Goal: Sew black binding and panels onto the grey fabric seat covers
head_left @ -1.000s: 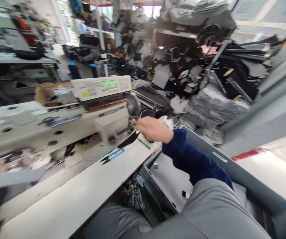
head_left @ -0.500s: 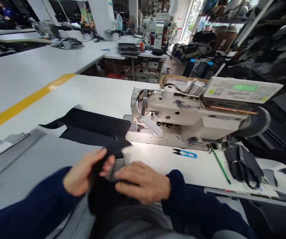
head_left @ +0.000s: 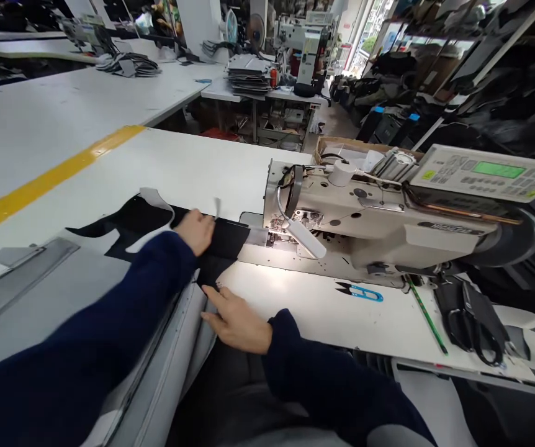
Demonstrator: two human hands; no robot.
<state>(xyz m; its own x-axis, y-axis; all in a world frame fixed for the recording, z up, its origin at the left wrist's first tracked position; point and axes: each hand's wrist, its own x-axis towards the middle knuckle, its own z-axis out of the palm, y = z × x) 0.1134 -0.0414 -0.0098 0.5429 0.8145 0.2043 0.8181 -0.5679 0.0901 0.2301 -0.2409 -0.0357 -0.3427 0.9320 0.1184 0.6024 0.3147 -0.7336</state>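
My left hand (head_left: 196, 231) reaches forward onto a black fabric piece (head_left: 225, 242) lying left of the sewing machine (head_left: 342, 211). Its fingers are curled down and closed at the fabric's far edge; the fingertips are partly hidden. A small grey tab (head_left: 218, 208), blurred, stands up just beyond them. Nearer to me, my right hand (head_left: 237, 320) is open, thumb and forefinger apart, fingertips at the black fabric's near corner. Under my left forearm a large grey panel (head_left: 62, 292) covers the table, its near part folded over the front edge.
Blue thread snips (head_left: 360, 292), a green pencil (head_left: 428, 316) and black-handled scissors (head_left: 475, 335) lie right of my hands. A control panel (head_left: 491, 171) sits above the machine. Yellow tape (head_left: 53, 177) crosses the table at left. Stacked pieces (head_left: 249, 73) stand on a farther table.
My left hand has moved forward from near my lap onto the black fabric. My right hand has shifted slightly left, its fingers now more extended. The black material held near my lap now lies farther forward.
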